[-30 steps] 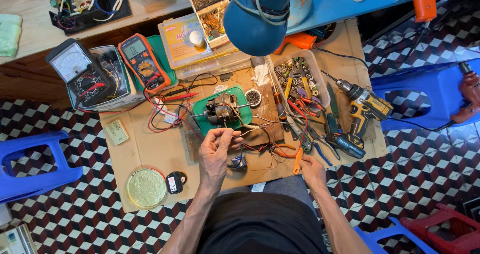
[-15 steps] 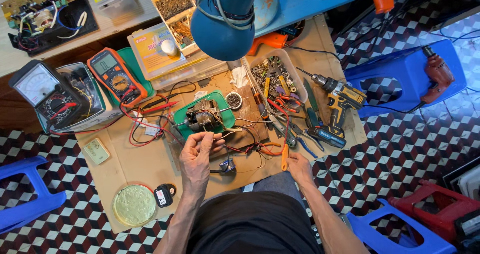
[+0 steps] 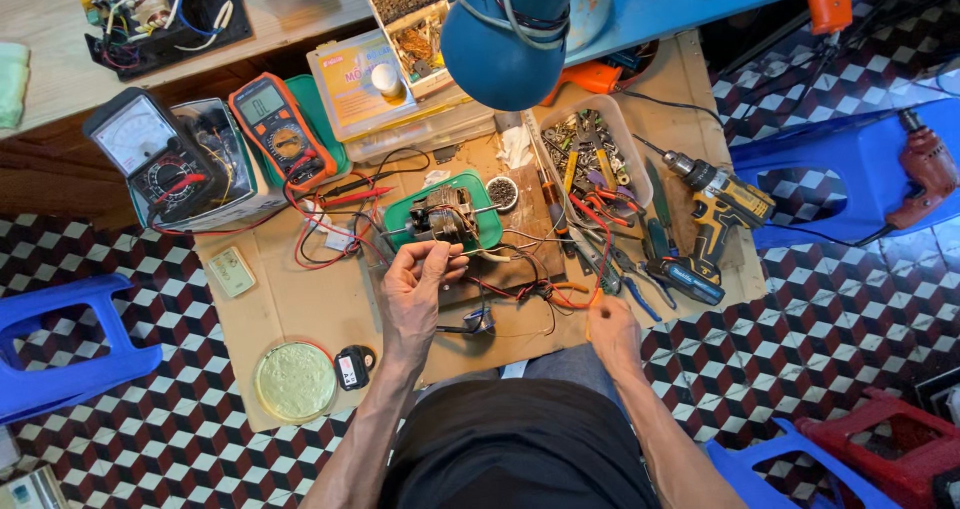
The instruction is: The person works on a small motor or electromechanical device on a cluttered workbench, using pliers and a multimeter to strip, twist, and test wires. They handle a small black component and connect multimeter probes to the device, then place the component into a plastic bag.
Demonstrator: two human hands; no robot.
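Tools [image 3: 610, 239] crowd right hand [image 3: 612, 331]; left hand [image 3: 415, 289] touches motor [image 3: 442, 217].

Matt brown cardboard sheet [image 3: 300, 299], glossy green plastic tray [image 3: 405, 219], bare metal motor [image 3: 442, 214].

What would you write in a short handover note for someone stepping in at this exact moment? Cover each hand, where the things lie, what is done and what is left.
Left hand: fingers pinch thin wires at the front of the small motor.
Right hand: low at the cardboard's right edge, by the orange wire; its grip is hard to make out.
Things: motor sits on a green tray; orange meter to the left; bin of parts and yellow drill to the right.
Done: motor is out with its wires exposed.
Left: wires lie loose, none visibly joined.
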